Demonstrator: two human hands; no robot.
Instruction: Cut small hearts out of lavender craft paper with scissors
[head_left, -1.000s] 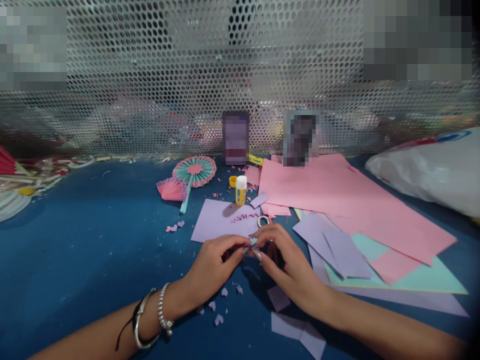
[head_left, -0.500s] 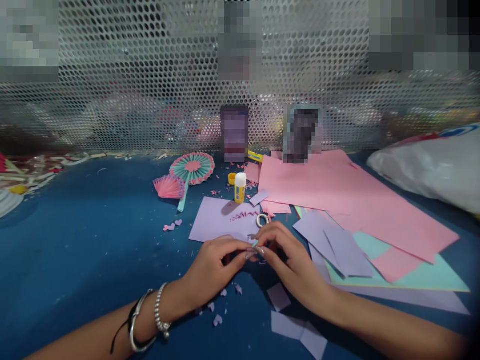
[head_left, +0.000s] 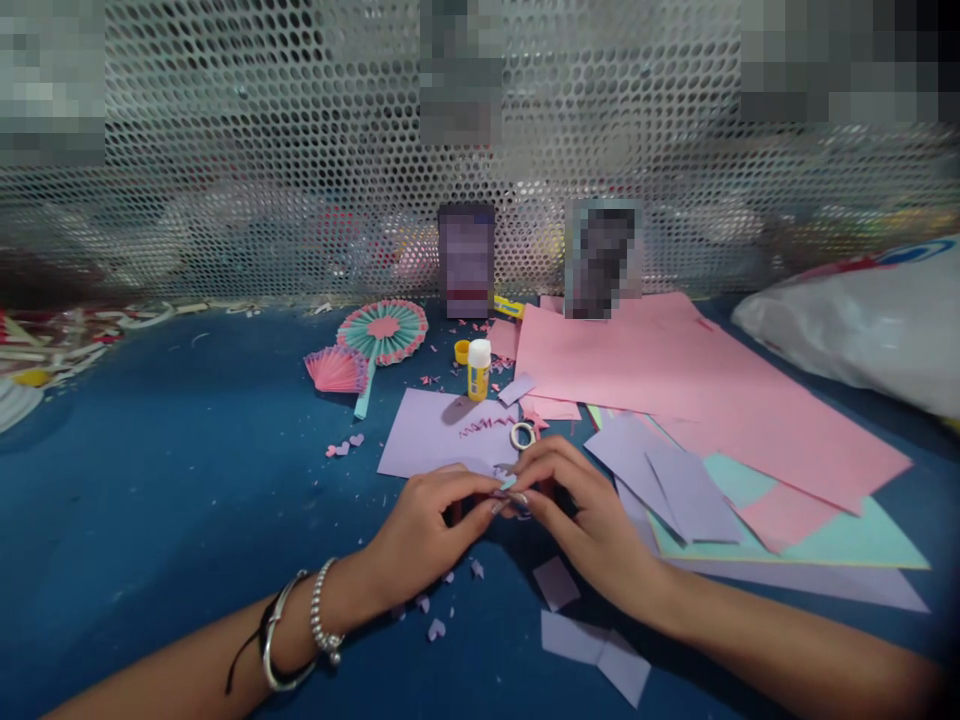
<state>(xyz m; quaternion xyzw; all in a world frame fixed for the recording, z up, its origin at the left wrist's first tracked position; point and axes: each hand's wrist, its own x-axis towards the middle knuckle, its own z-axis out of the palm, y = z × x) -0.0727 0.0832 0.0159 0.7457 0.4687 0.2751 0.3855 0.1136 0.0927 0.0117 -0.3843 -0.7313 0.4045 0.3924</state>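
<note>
Nearest me on my feed, purple paper pieces point(head_left: 571, 637) lie below the right hand point(head_left: 585, 515), and a purple heart point(head_left: 436, 630) below the left hand point(head_left: 435, 520). Both hands are nearly closed, thumbs against forefingers, pinching a small piece of paper point(head_left: 508, 482), pale blue where I can see it. It sits between the two sets of fingertips, neither hand clearly nearer; its visible edge slants slightly up toward the right hand, but fingers hide the rest, so I can't tell its full long axis. Just beyond the fingertips lies a purple sheet point(head_left: 420, 435), with a glue stick point(head_left: 478, 375) upright farther off.
</note>
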